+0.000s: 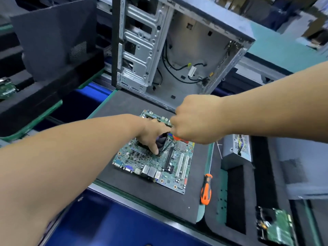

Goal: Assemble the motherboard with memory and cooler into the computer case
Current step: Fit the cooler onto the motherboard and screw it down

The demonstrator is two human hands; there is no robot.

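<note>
A green motherboard (156, 160) lies flat on a dark mat (124, 110) in front of the open, empty computer case (177, 47). A black cooler fan (162, 140) sits on the board, mostly hidden under my hands. My left hand (152, 134) rests on the cooler, fingers spread down over its edge and thumb touching the board. My right hand (195, 119) is a fist gripping an orange-handled screwdriver (176, 138), held upright over the cooler's right side; only a bit of the handle shows.
A second orange and black screwdriver (206, 189) lies on the mat's right edge. A grey power supply (237, 150) sits to the right, another board (276, 226) in a tray at bottom right. A black panel (53, 38) leans at the back left.
</note>
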